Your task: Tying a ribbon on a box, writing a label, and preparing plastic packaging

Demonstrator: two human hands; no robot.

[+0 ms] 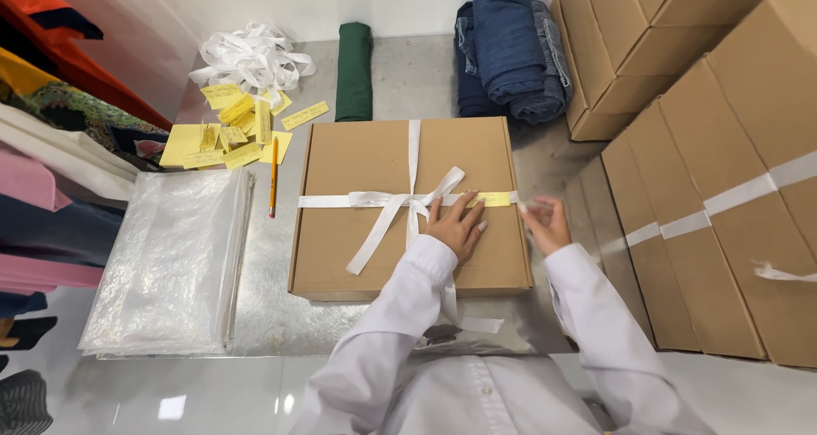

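Note:
A flat brown cardboard box [357, 222] lies on the metal table, tied crosswise with a white ribbon [387, 202] knotted in a bow. A small yellow paper label [494, 199] sits on the ribbon near the box's right edge. My left hand [457, 224] rests flat on the lid, fingertips pressing beside the label. My right hand [546, 222] hovers off the box's right edge, fingers pinched on what looks like a small clear strip of tape. Both arms wear white sleeves.
A stack of clear plastic bags [174, 260] lies left, with a pencil [273, 178], yellow labels [231, 128] and loose white ribbon [252, 58] behind. Folded green cloth [354, 59] and jeans [508, 48] are at the back. Taped cardboard boxes [715, 188] stand right; hanging clothes [51, 145] at left.

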